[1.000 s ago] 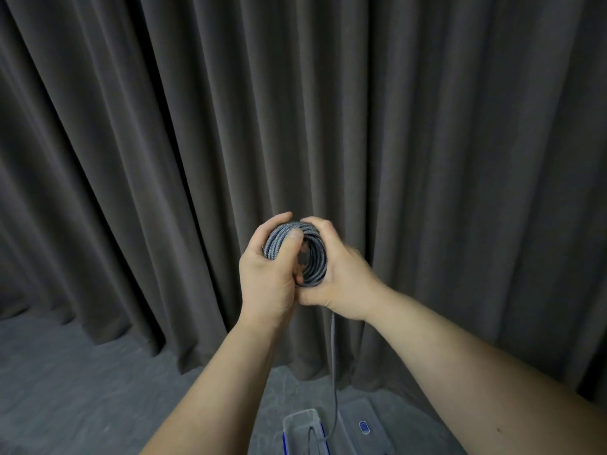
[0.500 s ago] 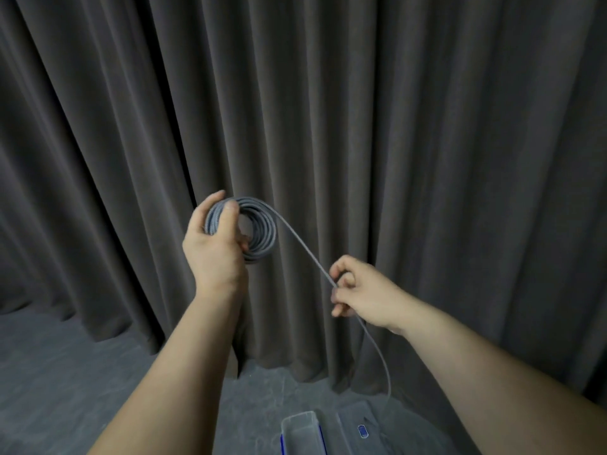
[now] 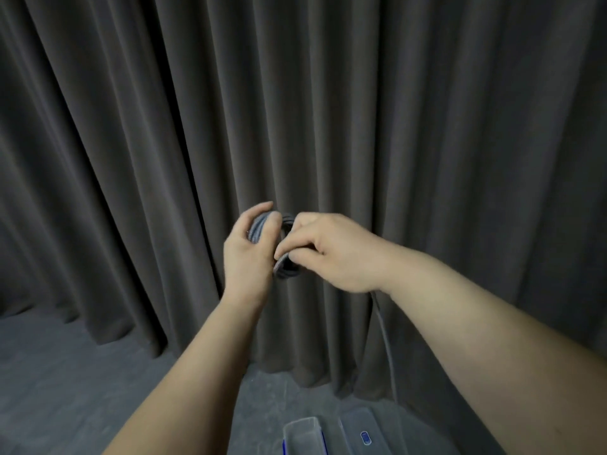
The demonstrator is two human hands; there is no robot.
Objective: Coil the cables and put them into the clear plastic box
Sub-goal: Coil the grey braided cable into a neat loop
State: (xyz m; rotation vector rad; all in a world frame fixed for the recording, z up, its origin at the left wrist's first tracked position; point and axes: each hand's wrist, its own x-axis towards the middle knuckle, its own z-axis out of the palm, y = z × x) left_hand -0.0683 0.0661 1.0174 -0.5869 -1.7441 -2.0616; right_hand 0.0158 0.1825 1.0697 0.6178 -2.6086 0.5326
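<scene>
Head view: both hands meet in front of the dark curtain [image 3: 427, 126], raised well above the clear plastic box [image 3: 303, 436] that sits on the grey floor [image 3: 65, 389] at the bottom edge of the picture. The left hand [image 3: 248, 254] curls round the grey braided cable coil [image 3: 262, 226], thumb over the loops, which probably keeps the turns from springing apart. The right hand [image 3: 331, 251] pinches the coil's lower side just beside the left hand, seemingly laying on another turn. A loose tail of cable [image 3: 386, 339] hangs from under the right wrist down toward the box, so I judge the winding unfinished. Just right of the box lies what looks like its lid [image 3: 363, 433].
</scene>
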